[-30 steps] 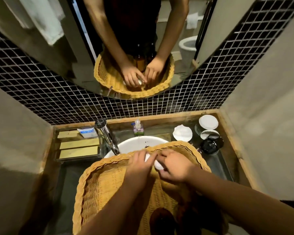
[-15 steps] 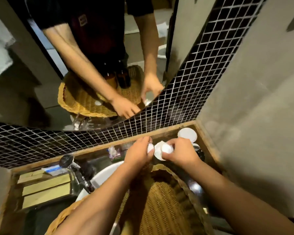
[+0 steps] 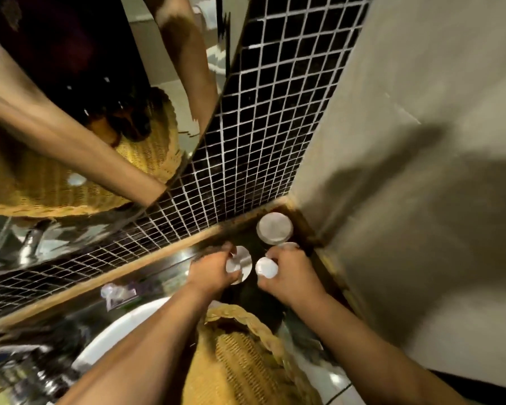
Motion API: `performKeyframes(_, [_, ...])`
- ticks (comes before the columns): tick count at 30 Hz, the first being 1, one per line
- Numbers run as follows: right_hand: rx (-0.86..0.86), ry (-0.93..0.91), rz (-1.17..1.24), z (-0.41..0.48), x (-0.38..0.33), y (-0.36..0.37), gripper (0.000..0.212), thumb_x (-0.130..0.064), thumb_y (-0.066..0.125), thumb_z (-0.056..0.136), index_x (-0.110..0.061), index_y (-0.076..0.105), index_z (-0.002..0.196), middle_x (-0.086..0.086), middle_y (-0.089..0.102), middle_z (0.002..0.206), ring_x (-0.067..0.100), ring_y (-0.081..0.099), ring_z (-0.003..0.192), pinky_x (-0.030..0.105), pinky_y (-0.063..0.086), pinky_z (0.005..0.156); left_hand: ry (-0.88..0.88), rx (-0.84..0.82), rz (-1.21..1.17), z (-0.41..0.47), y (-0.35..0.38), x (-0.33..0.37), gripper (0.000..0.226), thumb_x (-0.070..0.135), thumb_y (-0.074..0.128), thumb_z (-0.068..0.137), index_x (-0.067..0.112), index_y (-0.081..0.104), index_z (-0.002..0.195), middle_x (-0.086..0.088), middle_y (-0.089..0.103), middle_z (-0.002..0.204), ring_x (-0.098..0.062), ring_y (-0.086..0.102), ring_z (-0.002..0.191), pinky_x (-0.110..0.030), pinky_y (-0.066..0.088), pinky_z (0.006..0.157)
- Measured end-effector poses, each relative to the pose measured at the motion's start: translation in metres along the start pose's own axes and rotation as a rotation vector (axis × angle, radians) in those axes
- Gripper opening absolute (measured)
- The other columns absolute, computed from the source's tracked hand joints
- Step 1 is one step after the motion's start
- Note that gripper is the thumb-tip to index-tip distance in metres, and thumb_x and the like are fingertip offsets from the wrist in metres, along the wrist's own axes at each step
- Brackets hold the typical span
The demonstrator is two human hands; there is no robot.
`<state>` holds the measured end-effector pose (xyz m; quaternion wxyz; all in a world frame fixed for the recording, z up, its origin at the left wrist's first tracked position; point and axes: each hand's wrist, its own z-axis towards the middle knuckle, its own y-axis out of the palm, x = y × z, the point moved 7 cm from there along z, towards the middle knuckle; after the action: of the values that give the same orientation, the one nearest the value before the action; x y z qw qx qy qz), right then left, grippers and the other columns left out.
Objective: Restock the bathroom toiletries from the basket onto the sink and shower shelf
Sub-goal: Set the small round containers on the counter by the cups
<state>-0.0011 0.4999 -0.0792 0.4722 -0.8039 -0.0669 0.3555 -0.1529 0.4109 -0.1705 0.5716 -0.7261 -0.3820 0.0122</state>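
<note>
Each hand grasped a small white toiletry: the left hand (image 3: 212, 273) one (image 3: 233, 266), the right hand (image 3: 289, 271) another (image 3: 266, 268). Best set them upright on the worktop (image 3: 170, 260) just beyond both hands, clear of the round lids (image 3: 274, 228).

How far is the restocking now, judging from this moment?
Early. A white round lid already sits in the counter corner. In hand: the left hand and right hand each hold a small white item over that corner. Left: the basket contents are hidden; the shower shelf is out of view.
</note>
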Motion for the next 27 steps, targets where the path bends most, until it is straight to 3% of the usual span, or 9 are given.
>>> performKeyframes(6, [0.008,-0.017,-0.038,0.007,0.003,0.011,0.042,-0.031,0.075,0.074,-0.017,0.071,0.113,0.002,0.068,0.109,0.02,0.064,0.099,0.028,0.053,0.081,0.089,-0.049,0.12,0.016,0.007,0.003,0.052,0.051,0.062,0.086,0.032,0.051,0.133,0.003,0.055,0.132,-0.02,0.045,0.128,-0.035,0.041,0.103])
performKeyframes(12, [0.0,-0.058,-0.084,0.013,-0.008,0.021,0.033,-0.033,0.071,0.076,-0.019,0.07,0.106,0.004,0.064,0.102,0.023,0.062,0.091,0.027,0.047,0.074,0.216,-0.026,0.228,0.016,0.002,0.01,0.042,0.05,0.062,0.089,0.032,0.054,0.126,0.004,0.058,0.127,-0.02,0.05,0.122,-0.036,0.044,0.099])
performKeyframes(17, [-0.033,-0.106,-0.078,0.019,-0.029,0.037,0.035,-0.033,0.073,0.077,-0.016,0.071,0.108,0.005,0.064,0.103,0.023,0.063,0.091,0.036,0.055,0.08,0.244,0.051,0.227,0.0,-0.014,-0.003,0.034,0.05,0.059,0.087,0.036,0.059,0.118,0.011,0.059,0.124,-0.015,0.049,0.119,-0.034,0.046,0.097])
performKeyframes(21, [-0.087,-0.102,-0.129,0.029,-0.041,0.056,0.032,-0.035,0.066,0.086,-0.015,0.071,0.109,0.006,0.066,0.105,0.024,0.063,0.096,0.038,0.055,0.084,0.148,0.047,0.105,-0.017,-0.016,-0.024,0.03,0.043,0.056,0.092,0.029,0.065,0.116,0.006,0.059,0.127,-0.018,0.053,0.118,-0.035,0.049,0.096])
performKeyframes(27, [-0.142,-0.01,-0.181,0.041,-0.038,0.084,0.032,-0.038,0.067,0.088,-0.021,0.068,0.114,0.004,0.067,0.113,0.02,0.063,0.1,0.03,0.052,0.084,-0.047,-0.013,-0.043,-0.035,-0.01,-0.063,0.039,0.036,0.059,0.093,0.028,0.061,0.131,0.001,0.06,0.133,-0.02,0.055,0.123,-0.035,0.046,0.102])
